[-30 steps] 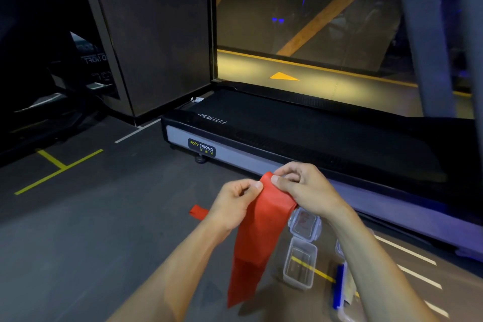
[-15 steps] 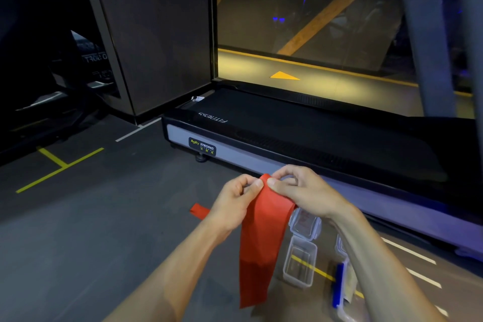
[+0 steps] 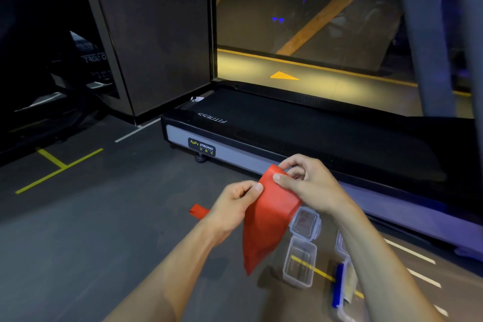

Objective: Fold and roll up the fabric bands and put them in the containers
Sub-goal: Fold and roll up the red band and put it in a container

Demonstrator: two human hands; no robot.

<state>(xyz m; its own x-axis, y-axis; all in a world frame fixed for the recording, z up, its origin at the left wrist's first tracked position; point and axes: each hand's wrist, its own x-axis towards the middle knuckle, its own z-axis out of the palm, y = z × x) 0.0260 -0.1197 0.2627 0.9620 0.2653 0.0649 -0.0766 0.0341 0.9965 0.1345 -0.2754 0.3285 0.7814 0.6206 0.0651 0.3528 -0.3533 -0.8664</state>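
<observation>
A red fabric band (image 3: 266, 219) hangs in the air in front of the person, above the floor (image 3: 78, 243), held at its upper end by both hands. The left hand (image 3: 232, 204) pinches the band's left edge between thumb and curled fingers. The right hand (image 3: 308, 185) grips the top corner, thumb pressed on the front face and fingers curled behind it. From there the band drops and narrows to a point near the containers.

Just right of the band's lower end, a clear open container (image 3: 300, 261) sits on the floor across a yellow line. Touching its far side lies a clear lid (image 3: 305, 222) with clip tabs. Farther right, partly hidden by the right forearm, another clear container (image 3: 345, 277) shows a blue strip along its side; what it holds cannot be told.

Behind the left wrist a second red piece (image 3: 198, 210) lies on the floor, mostly hidden. Beyond the hands stands a black treadmill (image 3: 287, 125) with a "BODY STRONG" label on its side rail.
</observation>
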